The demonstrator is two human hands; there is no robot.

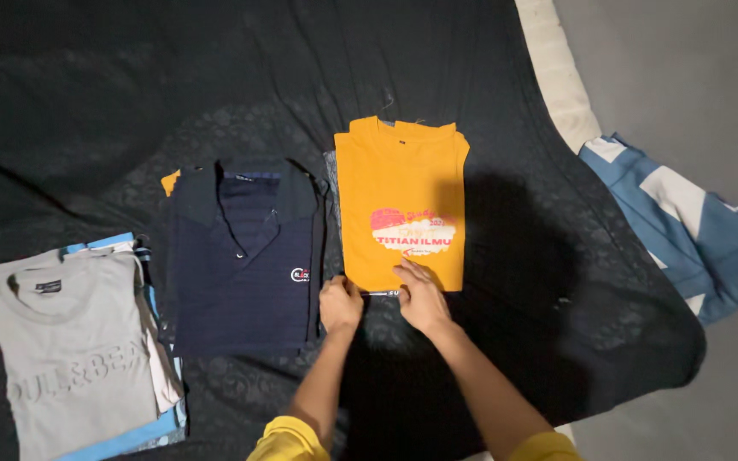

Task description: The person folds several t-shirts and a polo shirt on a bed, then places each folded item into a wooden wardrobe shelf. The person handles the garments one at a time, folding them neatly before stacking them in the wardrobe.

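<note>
Left hand point(340, 304) curled at lower left corner of folded orange T-shirt point(401, 205), fingers gripping the hem edge there. Right hand point(421, 297) just beside the left, flat and released, palm down on the shirt's bottom edge, fingertips point(409, 269) reaching toward the pink and white chest print. Orange T-shirt lying folded, collar away from both hands, on black sheet point(87, 94). Immediately left of left hand: folded navy polo shirt point(245, 256), collar up, a bit of orange cloth showing behind its far left corner. Further left, well apart: stack topped by grey T-shirt point(70, 358), blue and white cloth beneath. Far right of right hand, off the sheet: blue and white garment point(694, 230) on grey floor point(685, 68). Yellow sleeves at both wrists' forearms, lower frame edge.
</note>
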